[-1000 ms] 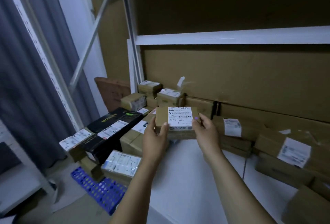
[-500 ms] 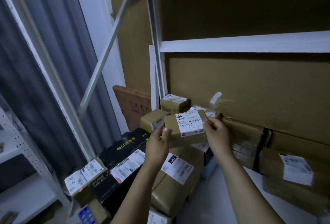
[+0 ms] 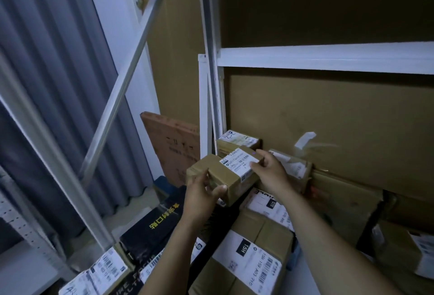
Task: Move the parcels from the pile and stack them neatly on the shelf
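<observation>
parcel (image 3: 232, 172) just swung up to back-left corner of shelf (image 3: 328, 58), tilted, not down yet; l hand (image 3: 199, 196) + r hand (image 3: 270, 172) pinching its ends.

2 bare forearms (image 3: 328, 243); hands (image 3: 270, 172) show 1 purple-painted nail (image 3: 253, 153).

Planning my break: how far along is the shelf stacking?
Done: a corner parcel and a taped parcel sit at the back of the shelf. In hand: the left hand and right hand hold a small labelled parcel near them, not yet set down. Left: the black box, the 15H box and others.
</observation>
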